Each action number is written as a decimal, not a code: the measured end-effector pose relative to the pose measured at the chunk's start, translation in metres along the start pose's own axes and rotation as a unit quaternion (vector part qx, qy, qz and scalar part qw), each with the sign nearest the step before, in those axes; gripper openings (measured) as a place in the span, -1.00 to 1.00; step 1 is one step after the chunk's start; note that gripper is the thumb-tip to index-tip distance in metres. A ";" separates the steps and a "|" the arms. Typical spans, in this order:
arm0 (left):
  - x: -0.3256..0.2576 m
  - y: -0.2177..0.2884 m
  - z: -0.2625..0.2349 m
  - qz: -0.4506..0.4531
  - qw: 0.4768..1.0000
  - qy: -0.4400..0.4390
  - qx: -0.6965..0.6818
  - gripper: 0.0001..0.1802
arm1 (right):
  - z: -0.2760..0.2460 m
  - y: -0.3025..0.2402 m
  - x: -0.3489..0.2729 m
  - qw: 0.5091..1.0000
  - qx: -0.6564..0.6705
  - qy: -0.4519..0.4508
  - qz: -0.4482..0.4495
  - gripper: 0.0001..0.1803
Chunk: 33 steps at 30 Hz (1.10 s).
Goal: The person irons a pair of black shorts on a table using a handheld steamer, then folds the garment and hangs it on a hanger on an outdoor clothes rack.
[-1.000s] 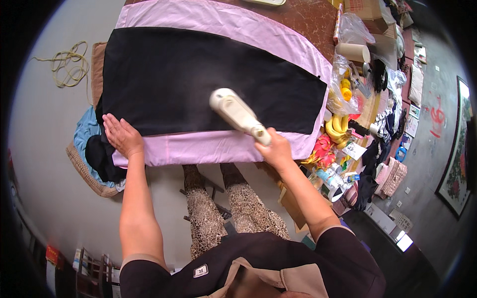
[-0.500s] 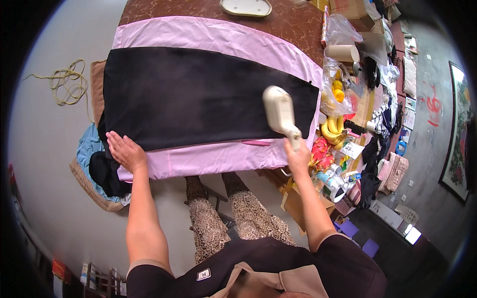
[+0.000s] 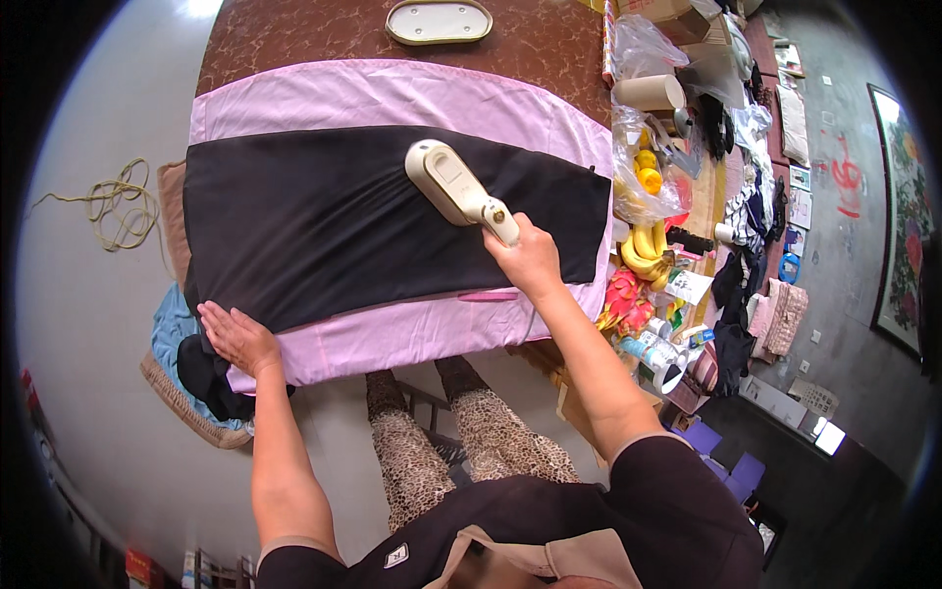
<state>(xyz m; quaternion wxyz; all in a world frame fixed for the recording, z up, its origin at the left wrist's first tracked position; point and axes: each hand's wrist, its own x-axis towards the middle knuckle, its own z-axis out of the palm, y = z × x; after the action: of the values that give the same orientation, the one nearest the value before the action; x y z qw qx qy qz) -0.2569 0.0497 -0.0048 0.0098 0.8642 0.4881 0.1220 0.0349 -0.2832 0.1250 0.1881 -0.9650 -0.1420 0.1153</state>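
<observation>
A black piece of clothing [image 3: 314, 221] lies spread over a pink cloth [image 3: 392, 342] on the brown marbled table [image 3: 294, 37]. My right hand [image 3: 527, 258] grips the handle of a cream handheld iron [image 3: 451, 185], whose head rests on the black fabric right of its middle. Diagonal wrinkles run through the fabric left of the iron. My left hand [image 3: 239, 339] lies flat at the near left corner of the clothing, fingers stretched out. By the near edge, a narrow pink strip [image 3: 488, 295] shows on the cloth.
An oval cream tray [image 3: 439, 22] sits at the far side. Along the right stand bananas [image 3: 645, 250], dragon fruit [image 3: 623, 297], bottles, a paper roll [image 3: 649, 93] and plastic bags. A wicker basket [image 3: 186, 410] with clothes is at lower left; a yellow cord [image 3: 123, 204] lies on the floor.
My right hand has brought the iron leftward from the right end onto the middle-right of the black fabric. Wrinkles have appeared there. My left hand stays at the near left corner.
</observation>
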 end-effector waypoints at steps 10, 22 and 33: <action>0.000 -0.002 0.000 0.001 1.000 0.006 0.005 -0.41 | -0.003 -0.002 -0.049 0.997 0.003 -0.065 -0.046 -0.59; 0.002 -0.001 0.004 0.008 0.999 0.029 0.017 -0.43 | -0.052 0.119 -0.011 0.965 -0.002 0.114 0.235 -0.53; -0.001 -0.003 0.010 0.028 0.999 0.042 -0.006 -0.42 | -0.011 0.074 -0.093 0.996 0.010 0.021 0.090 -0.56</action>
<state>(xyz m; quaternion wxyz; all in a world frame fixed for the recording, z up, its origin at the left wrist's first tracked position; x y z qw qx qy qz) -0.2582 0.0514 -0.0150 -0.0090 0.8716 0.4626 0.1618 -0.0320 -0.3820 0.1218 0.1895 -0.9741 -0.0495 0.1127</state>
